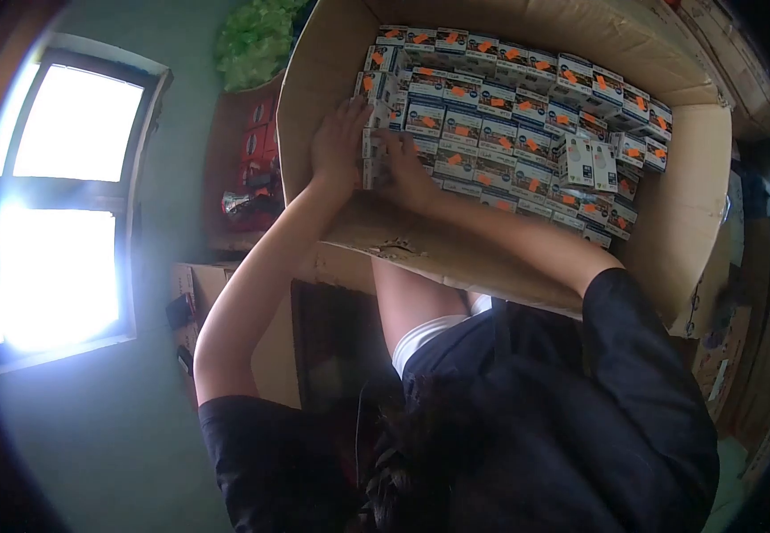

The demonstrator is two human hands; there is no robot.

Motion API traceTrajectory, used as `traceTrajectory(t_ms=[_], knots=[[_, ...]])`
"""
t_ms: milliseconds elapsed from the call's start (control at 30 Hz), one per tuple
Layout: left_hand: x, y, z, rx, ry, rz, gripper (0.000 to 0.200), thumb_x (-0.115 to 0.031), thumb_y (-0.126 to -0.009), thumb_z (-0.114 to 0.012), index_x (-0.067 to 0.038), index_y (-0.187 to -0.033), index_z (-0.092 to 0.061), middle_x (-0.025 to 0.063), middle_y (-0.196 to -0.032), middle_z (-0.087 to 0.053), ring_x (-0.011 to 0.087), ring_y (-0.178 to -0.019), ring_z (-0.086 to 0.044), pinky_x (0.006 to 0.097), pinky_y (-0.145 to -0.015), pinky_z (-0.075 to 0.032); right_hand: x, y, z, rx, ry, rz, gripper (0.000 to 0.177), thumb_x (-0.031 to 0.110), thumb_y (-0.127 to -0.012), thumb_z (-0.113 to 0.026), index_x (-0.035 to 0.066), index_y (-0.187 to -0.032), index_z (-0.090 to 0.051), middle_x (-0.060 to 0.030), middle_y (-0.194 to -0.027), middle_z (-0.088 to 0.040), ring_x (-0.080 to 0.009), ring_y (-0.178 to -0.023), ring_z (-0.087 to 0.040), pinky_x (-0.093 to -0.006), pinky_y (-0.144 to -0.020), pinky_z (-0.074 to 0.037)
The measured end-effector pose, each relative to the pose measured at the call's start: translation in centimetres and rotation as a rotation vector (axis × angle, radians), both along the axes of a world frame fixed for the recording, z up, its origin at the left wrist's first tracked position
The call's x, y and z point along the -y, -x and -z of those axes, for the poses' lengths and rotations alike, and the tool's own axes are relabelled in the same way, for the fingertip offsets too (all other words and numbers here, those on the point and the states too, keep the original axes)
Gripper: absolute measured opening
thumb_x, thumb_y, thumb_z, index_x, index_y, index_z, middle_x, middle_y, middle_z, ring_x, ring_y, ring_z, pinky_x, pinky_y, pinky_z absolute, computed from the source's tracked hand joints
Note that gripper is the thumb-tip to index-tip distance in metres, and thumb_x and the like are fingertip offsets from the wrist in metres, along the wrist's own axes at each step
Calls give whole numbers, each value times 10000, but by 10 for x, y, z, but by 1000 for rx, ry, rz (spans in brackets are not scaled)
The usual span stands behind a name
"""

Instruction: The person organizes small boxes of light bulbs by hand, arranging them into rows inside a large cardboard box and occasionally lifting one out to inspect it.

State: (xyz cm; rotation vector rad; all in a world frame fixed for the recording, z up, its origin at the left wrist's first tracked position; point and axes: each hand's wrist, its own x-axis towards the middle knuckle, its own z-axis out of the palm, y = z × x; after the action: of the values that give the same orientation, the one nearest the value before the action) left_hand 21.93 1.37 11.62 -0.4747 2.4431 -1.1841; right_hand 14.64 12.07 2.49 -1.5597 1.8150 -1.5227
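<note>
Leftmost, beyond the carton, a bright window (75,124) sits in the wall, and green plastic (256,44) lies above some red packages (259,142), just outside the carton's left edge. Inside the cardboard carton (687,178), the left hand (340,147) is by the left edge, its fingers extended close together, the tips at the leftmost column of small boxes (496,133). Just beside it, near the carton's near left corner, the right hand (407,173) has its fingers bent towards that same column; whether they grip a box, I cannot tell.

From there the small boxes run in packed rows along the far edge and across the middle, many with an orange sticker on the face that shows. Right of the middle, two white boxes with bulb pictures (587,164) lie side by side on top of the rows. Further right, the rows end short of the carton's right edge, leaving a strip of bare cardboard near the near right corner.
</note>
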Motion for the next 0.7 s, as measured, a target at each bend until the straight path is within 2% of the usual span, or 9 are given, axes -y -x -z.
traceTrajectory(t_ms=[33,133,233,333,433,533,600,667,700], knots=[[-1,1,-2,-3,5,-2,1059,-550,-685,-632,-107,-1463,-67,45,-1522,-68,216,-1390,-102,369,-1126,-49,1,0,-5,-50,8,7,767,107,-679,-700,110,-1320,-278,-229,-1192,-322,-391,-917,-556,-430,-746,-505],[-18,5,-25,115,11,-72,1078,-577,-670,-637,-120,-1464,-69,47,-1521,-81,224,-1395,-92,374,-1128,-38,7,-2,-15,-130,-104,-90,676,119,-672,-714,94,-1239,-348,-217,-1132,-355,-412,-949,-538,-450,-765,-493],[-7,5,-8,75,107,-82,1057,-580,-680,-629,-116,-1462,-89,66,-1514,-118,234,-1398,-83,382,-1128,-37,13,-8,-16,-118,-102,-28,673,134,-672,-721,102,-1243,-368,-212,-1098,-369,-398,-922,-551,-451,-778,-488],[-13,5,-20,230,53,-72,1055,-581,-679,-631,-85,-1455,-115,86,-1502,-160,237,-1398,-92,393,-1129,-41,14,-9,-14,-20,-129,-18,768,184,-604,-786,124,-1259,-390,-211,-1097,-370,-411,-1000,-473,-438,-853,-450],[2,2,0,87,13,-52,1067,-579,-662,-643,-53,-1444,-142,104,-1497,-172,236,-1396,-108,384,-1131,-44,10,-2,-12,-120,-9,-43,654,150,-681,-724,103,-1242,-391,-219,-1127,-375,-382,-962,-550,-434,-806,-487],[11,-1,12,-10,-7,-21,1058,-558,-656,-654,-41,-1437,-162,109,-1489,-190,235,-1391,-128,369,-1131,-55,-31,40,-58,-334,-202,-366,636,150,-707,-708,73,-1260,-403,-210,-1233,-356,-363,-1045,-524,-419,-862,-474],[9,-3,13,-27,-46,-25,996,-516,-692,-631,-41,-1436,-170,111,-1481,-208,236,-1386,-142,362,-1129,-67,-65,81,-111,-613,-374,-431,592,167,-747,-675,71,-1277,-429,-177,-1267,-396,-324,-1078,-523,-404,-899,-463],[5,0,9,-38,-78,-42,937,-479,-727,-600,-42,-1436,-171,108,-1475,-223,236,-1383,-152,361,-1128,-68,-95,119,-130,-534,-566,-313,581,179,-754,-671,76,-1281,-450,-148,-1254,-458,-300,-1094,-515,-396,-943,-440],[1,2,4,-37,-92,-55,909,-462,-743,-580,-42,-1437,-169,105,-1474,-228,236,-1382,-155,365,-1127,-63,-109,155,-102,-641,-589,-192,642,198,-717,-709,77,-1289,-443,-167,-1277,-466,-306,-1140,-489,-394,-979,-414]])
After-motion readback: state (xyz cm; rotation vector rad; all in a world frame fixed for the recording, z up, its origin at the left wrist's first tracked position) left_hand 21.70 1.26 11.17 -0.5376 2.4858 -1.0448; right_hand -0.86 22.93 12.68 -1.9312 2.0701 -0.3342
